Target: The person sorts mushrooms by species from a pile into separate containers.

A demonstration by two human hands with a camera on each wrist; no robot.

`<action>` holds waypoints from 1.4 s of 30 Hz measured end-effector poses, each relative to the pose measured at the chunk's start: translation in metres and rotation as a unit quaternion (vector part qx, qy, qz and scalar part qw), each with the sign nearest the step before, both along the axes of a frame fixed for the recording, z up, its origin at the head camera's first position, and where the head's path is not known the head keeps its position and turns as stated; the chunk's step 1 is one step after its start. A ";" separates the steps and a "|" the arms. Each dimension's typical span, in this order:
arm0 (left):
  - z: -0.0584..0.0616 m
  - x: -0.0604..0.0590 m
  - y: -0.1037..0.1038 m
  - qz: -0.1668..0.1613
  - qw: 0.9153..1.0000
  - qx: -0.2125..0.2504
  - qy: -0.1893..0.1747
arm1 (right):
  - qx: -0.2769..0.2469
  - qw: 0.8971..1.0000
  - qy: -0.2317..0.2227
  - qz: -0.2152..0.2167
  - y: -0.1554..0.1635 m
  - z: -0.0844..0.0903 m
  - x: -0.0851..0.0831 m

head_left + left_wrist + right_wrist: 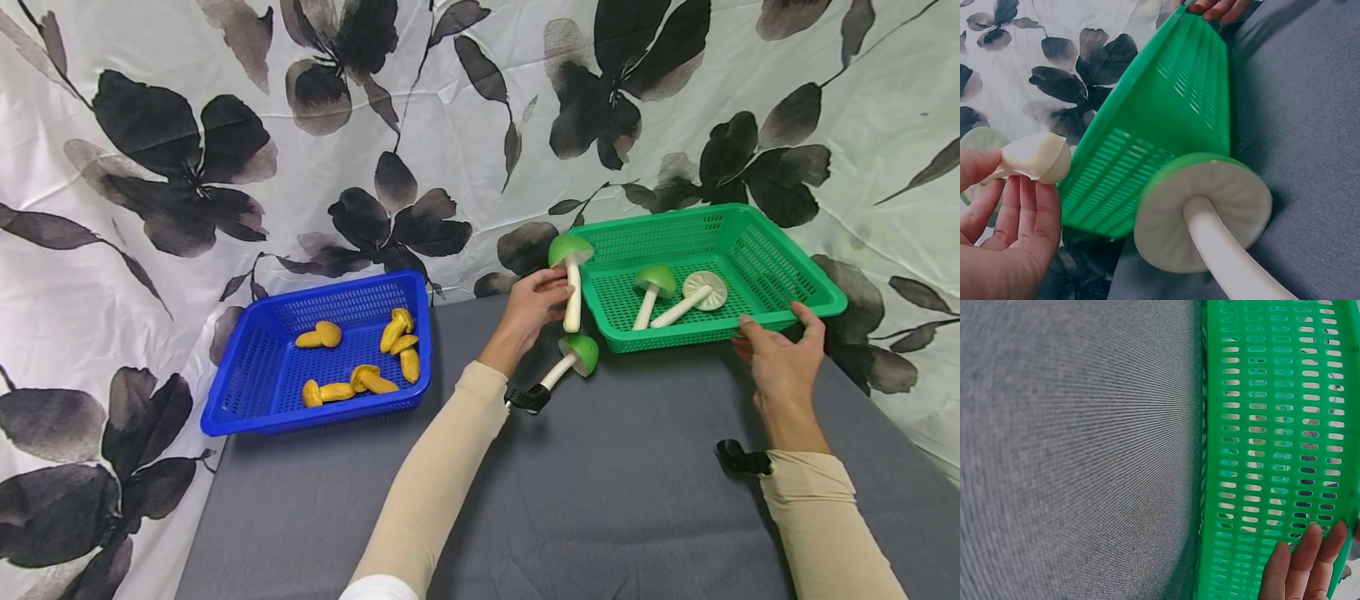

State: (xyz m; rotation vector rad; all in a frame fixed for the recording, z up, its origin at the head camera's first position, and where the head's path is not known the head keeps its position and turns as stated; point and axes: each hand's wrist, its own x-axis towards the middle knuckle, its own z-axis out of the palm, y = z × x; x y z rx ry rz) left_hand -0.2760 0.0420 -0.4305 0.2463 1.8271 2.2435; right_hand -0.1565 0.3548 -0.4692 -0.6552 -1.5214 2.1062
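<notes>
My left hand [531,310] pinches the white stem of a green-capped toy mushroom [572,283], held upright by the left end of the green basket [720,333]. In the left wrist view the stem's thick end [1044,156] sits between thumb and fingers. A second green-capped mushroom [580,354] lies on the grey cloth below that hand, outside the basket. Two more, one mushroom [655,283] cap up and another mushroom [707,292] showing its pale underside, lie inside the basket. At the basket's front right, my right hand [786,367] grips the rim; its fingers [1300,569] touch the perforated wall.
To the left stands a blue basket [217,421] with several yellow mushrooms [322,335] in it. Grey cloth [600,500] covers the table. Behind it hangs a white floral curtain [480,108]. Both wrists wear black straps.
</notes>
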 end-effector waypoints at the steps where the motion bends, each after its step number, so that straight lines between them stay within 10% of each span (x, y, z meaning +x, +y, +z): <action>1: 0.001 -0.001 0.001 -0.002 1.000 0.001 0.001 | 0.000 1.000 0.001 -0.001 0.000 0.000 0.000; 42: 0.015 -0.009 0.044 -0.020 1.000 -0.001 0.007 | 0.006 1.000 -0.006 0.002 0.001 0.004 0.002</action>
